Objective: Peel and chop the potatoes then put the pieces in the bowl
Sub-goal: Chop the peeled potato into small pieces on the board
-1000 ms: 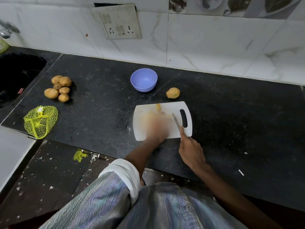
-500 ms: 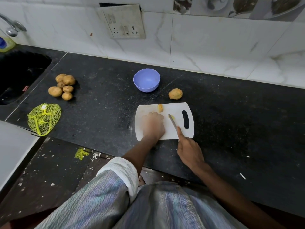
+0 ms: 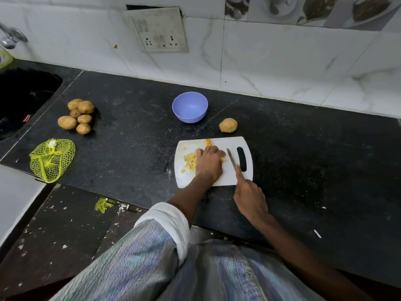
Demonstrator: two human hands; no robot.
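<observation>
Yellow potato pieces [image 3: 190, 160] lie chopped; left hand [image 3: 209, 162] cups them, right hand [image 3: 249, 195] grips knife [image 3: 231, 159]; next, the bowl [image 3: 190, 107].

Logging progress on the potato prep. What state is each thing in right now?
Bowl: upright, empty.
Board: flat, holds chopped pieces.
Knife: in right hand, over the board.
Left hand: resting on the pieces.
Lone potato: whole.
Potato pile: whole, unpeeled.
Net bag: empty, flat.
</observation>
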